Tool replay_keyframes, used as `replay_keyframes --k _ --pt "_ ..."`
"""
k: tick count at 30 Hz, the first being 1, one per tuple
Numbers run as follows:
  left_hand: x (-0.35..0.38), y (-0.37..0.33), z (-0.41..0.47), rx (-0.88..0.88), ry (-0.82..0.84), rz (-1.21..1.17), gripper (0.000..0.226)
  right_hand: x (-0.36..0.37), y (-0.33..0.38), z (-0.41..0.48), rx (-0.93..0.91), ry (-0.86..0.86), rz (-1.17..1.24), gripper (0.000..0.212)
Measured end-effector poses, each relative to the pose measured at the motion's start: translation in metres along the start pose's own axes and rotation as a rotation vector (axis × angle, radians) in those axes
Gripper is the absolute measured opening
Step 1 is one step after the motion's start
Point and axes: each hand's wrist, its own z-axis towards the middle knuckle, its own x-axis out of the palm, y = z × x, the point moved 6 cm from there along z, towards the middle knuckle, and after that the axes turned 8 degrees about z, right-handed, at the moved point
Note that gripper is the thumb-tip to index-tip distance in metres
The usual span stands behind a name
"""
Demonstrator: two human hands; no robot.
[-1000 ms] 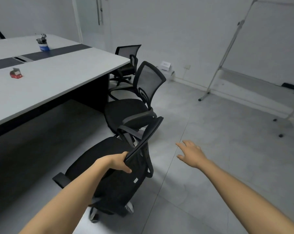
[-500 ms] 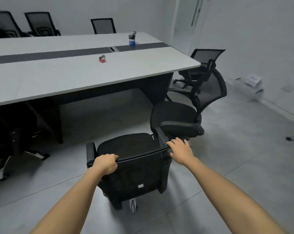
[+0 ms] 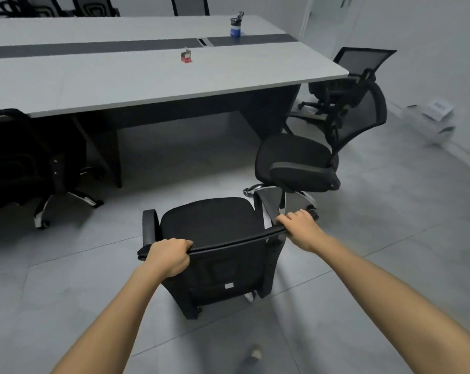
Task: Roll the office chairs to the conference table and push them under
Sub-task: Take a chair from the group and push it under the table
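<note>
Where: chair (image 3: 209, 225) on the floor, short of the worktop (image 3: 147, 82), seat towards it.
Grip: left hand (image 3: 169, 256) and right hand (image 3: 300, 229), fingers (image 3: 180, 243) clamped on the backrest (image 3: 228, 271) top corners.
Push: forward, away from both hands.

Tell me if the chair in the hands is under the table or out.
Out. The held chair stands on open floor, short of the table edge; left hand and right hand grip its backrest top.

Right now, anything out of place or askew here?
The second chair at the right stands clear of the conference table, turned side-on to it. The near chair, gripped by left hand and right hand, is out too. No spills.
</note>
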Motion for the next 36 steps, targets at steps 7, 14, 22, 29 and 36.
replay_keyframes --k 7,14,22,29,36 --pt "0.022 -0.006 -0.048 -0.101 0.002 -0.07 0.041 0.007 0.013 -0.016 -0.115 0.031 -0.033 0.027" --pt "0.027 -0.055 -0.068 -0.272 -0.032 -0.19 0.049 -0.003 -0.013 0.008 -0.292 0.048 -0.069 0.029" --pt "0.006 -0.085 -0.048 -0.384 -0.114 -0.215 0.044 -0.019 -0.035 0.057 -0.4 0.029 -0.08 0.025" --pt "-0.011 -0.037 -0.011 -0.384 -0.106 -0.116 0.037 -0.024 -0.016 0.105 -0.394 -0.007 -0.057 0.025" --pt "-0.033 0.058 0.057 -0.351 -0.077 -0.096 0.038 -0.04 0.025 0.173 -0.269 -0.02 -0.006 0.027"
